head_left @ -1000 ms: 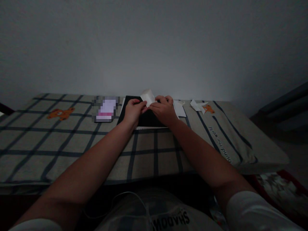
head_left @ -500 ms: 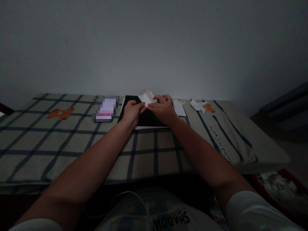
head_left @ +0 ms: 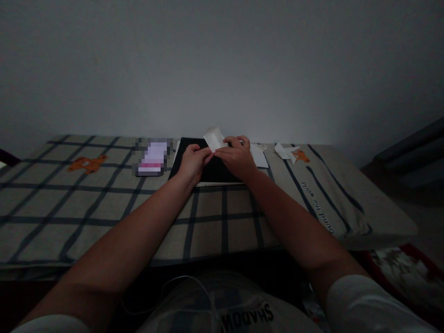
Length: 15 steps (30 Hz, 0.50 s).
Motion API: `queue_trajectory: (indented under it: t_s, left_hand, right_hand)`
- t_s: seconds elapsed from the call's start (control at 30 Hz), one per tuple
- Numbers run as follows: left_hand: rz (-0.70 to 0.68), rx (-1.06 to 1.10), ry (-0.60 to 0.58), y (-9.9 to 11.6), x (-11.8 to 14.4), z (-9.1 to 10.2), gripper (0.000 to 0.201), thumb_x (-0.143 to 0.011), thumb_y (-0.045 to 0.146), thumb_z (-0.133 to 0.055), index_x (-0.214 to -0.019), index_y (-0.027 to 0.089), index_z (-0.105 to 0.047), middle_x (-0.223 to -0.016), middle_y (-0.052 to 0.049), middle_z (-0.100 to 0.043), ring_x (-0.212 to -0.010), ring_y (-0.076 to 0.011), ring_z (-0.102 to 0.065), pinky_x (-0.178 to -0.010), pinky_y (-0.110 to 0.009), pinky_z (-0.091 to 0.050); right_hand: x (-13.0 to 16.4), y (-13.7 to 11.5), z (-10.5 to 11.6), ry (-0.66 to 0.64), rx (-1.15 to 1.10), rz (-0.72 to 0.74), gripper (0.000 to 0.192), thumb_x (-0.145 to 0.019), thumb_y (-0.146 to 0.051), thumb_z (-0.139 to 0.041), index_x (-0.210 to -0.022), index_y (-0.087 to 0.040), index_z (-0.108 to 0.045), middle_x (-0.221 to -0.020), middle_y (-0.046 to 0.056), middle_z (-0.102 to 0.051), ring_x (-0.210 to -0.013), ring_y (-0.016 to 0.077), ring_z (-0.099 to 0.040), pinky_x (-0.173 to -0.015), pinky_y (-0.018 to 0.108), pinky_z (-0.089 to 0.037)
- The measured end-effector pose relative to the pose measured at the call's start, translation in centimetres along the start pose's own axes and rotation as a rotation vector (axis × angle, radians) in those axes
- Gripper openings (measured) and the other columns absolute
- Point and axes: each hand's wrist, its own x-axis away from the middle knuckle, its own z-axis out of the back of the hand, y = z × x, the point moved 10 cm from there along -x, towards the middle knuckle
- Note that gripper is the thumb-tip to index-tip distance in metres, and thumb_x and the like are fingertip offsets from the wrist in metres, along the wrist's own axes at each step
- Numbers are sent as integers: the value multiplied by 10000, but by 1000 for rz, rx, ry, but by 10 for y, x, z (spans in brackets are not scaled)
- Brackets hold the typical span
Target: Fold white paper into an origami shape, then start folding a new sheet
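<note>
A small folded piece of white paper is held up over a black-covered notebook. My left hand pinches its lower corner between thumb and fingers. From the other side my right hand grips the paper's right edge, its fingertips close to those of the left. The notebook lies flat under both hands, with white page edges showing along its near side. Part of the paper is hidden behind my right fingers.
A phone with a lit, blurred screen lies left of the notebook. White sheets and a folded paper piece lie to the right on the checked tablecloth. A red bin with white scraps stands low at right. A wall rises behind.
The paper has tilted more upright and shifted slightly right between my fingers. My left hand has moved a little to the right; my right hand has hardly moved.
</note>
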Motion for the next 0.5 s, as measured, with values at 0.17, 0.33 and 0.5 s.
queue_trajectory:
  t_s: [0.17,0.33,0.5]
  left_hand:
    - [5,17,-34,-1,2,-5,412,-665,-13,-669,-855,215,-384,-744,43,-607,-763,-114,-681,-815,-260,-580]
    - [19,22,-31,-2,2,-4,382,-680,-8,-661,-869,211,-412,-765,41,-608,-787,-114,-678,-875,-307,-578]
    - [17,56,-73,-2,3,-8,370,-709,-33,-640,-868,210,-412,-782,21,-658,-810,-123,-699,-884,-310,-578]
  right_hand:
    - [0,1,1,2,-8,-20,247,-990,-281,-515,-1068,-301,-748,-1127,15,-752,-1224,252,-510,-1038,491,-209]
    - [0,1,1,-8,-20,-26,237,-983,-269,-527,-1065,-303,-747,-1138,16,-750,-1250,257,-500,-1039,500,-206]
    - [0,6,4,31,-39,-78,231,-983,-251,-526,-1055,-283,-743,-1145,12,-749,-1246,251,-510,-1034,483,-206]
